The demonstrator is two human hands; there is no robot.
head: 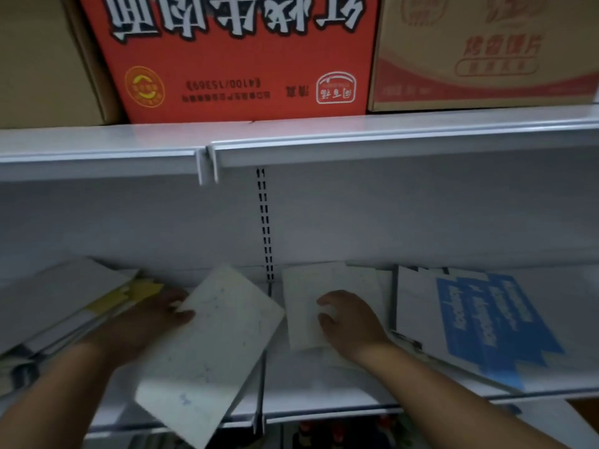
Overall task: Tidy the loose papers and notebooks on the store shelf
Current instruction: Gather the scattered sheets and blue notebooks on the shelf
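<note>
My left hand point(152, 319) pinched the tilted sheet point(210, 351); the grip of my right hand point(351, 322) on the flat sheet point(301, 303) was unclear; I judged that aligning both edges first was best.

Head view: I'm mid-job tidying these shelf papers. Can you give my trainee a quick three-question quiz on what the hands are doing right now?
1. True or false: the left hand holds the speckled white sheet by its edge, tilted.
2. What does the right hand touch? A) a stapler B) a white paper lying on the shelf C) a roll of tape
3. Fill in: the stack with yellow edges lies to the ___ of the left hand.

Key: 1 true; 2 B; 3 left.
</note>
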